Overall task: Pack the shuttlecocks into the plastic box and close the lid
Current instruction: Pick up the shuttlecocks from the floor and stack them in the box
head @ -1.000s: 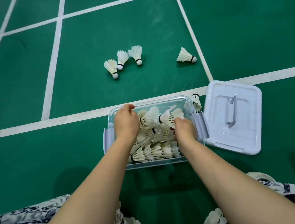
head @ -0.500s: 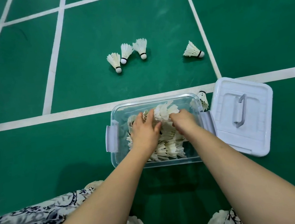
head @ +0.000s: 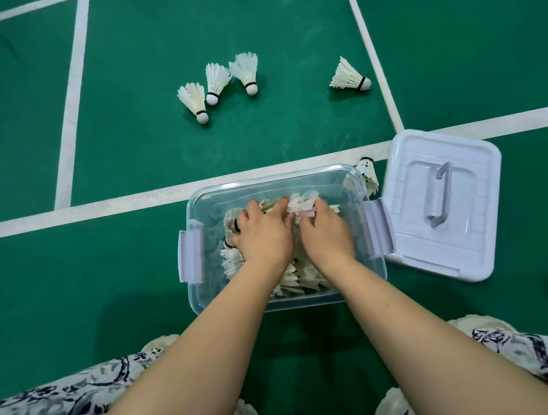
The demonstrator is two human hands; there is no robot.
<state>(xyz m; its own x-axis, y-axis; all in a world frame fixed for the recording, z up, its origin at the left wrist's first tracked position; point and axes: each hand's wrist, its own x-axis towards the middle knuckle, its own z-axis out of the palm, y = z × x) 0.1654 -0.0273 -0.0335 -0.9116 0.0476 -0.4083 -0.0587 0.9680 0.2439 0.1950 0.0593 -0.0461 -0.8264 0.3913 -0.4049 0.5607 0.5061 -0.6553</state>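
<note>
While pressing palm-down on the pile of shuttlecocks [head: 288, 276] inside the plastic box [head: 273, 183], left hand [head: 264, 234] and right hand [head: 326, 235] flat, clasping nothing. Feather-light, skirts fragile: lift by the cork tip. 4 loose shuttlecocks [head: 214, 80] beyond; lid [head: 437, 201] off, rightward.
</note>
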